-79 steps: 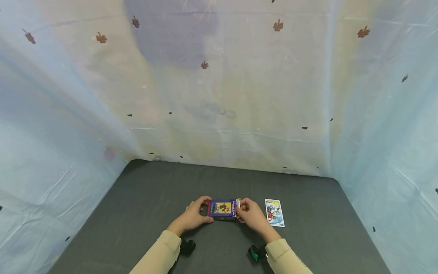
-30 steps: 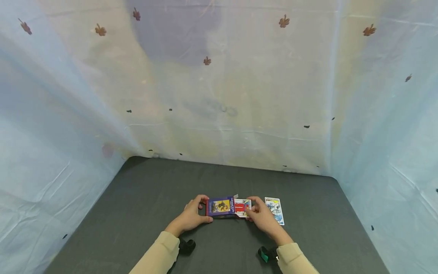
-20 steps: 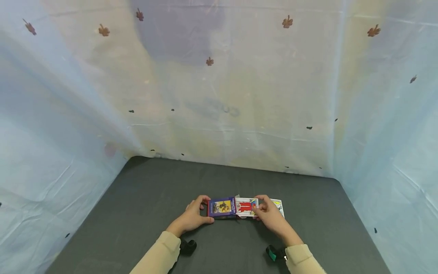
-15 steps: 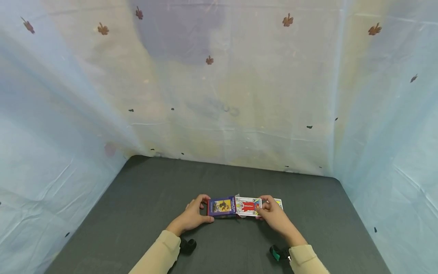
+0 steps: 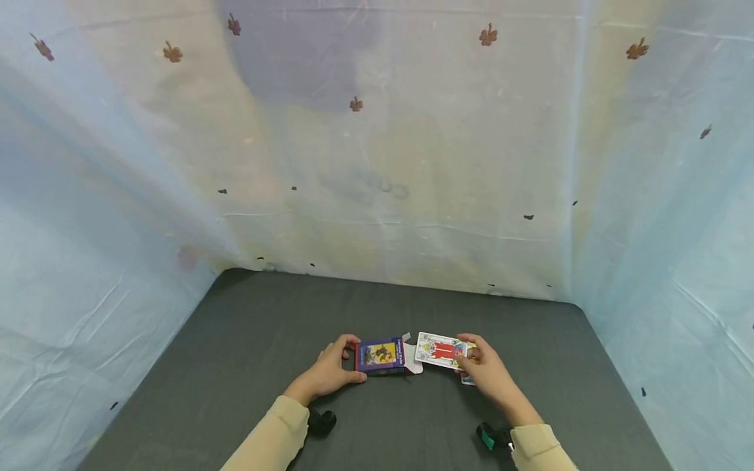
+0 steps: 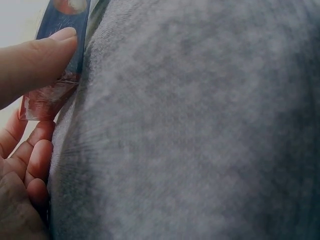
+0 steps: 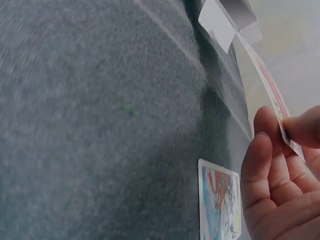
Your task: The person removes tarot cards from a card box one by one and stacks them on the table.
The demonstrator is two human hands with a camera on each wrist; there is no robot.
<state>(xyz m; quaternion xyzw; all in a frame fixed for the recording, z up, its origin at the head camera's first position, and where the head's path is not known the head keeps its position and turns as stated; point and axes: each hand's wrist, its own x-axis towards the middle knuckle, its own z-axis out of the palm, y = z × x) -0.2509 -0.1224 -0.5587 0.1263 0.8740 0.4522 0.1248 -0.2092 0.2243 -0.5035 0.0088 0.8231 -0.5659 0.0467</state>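
In the head view my left hand (image 5: 328,369) grips the left end of a purple card box (image 5: 379,354), which lies flat with its white flap (image 5: 414,360) open to the right. The left wrist view shows the thumb across the box's side (image 6: 75,55) and the fingers by its red end. Between right thumb and fingers I pinch an illustrated card (image 5: 438,349) with a red figure; it is clear of the box mouth. My right hand (image 5: 489,373) hovers over a second card (image 7: 220,200), which lies on the table and is mostly covered in the head view.
A dark grey cloth-covered table (image 5: 283,314) extends around the hands. Pale patterned curtains (image 5: 383,163) hang behind it and on both sides. Black straps (image 5: 321,424) sit at the wrists.
My right hand has drawn the red-figure card rightward out of the box, first partly, now fully. The white flap has come into view. The left hand has kept its hold on the box.
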